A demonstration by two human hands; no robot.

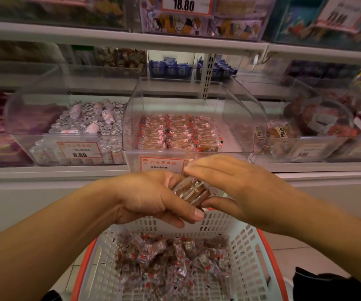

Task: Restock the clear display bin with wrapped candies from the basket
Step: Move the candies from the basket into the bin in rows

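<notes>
While both hands clasp the stack of wrapped candies (191,191) above the basket (243,246), left hand (151,198) and right hand (231,187) equally near, the clear display bin (249,124) lies at twelve o'clock.

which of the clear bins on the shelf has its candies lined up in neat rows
The middle bin, directly above the hands: its wrapped candies sit in tidy rows, while the neighbouring bins hold loose heaps.

White shelves (118,36) run across a shop wall, packed with clear boxes of sweets. A price sign (186,4) up top reads 18.80, and a lower one (78,149) reads 9.80. The floor (283,248) has pale tiles.
</notes>
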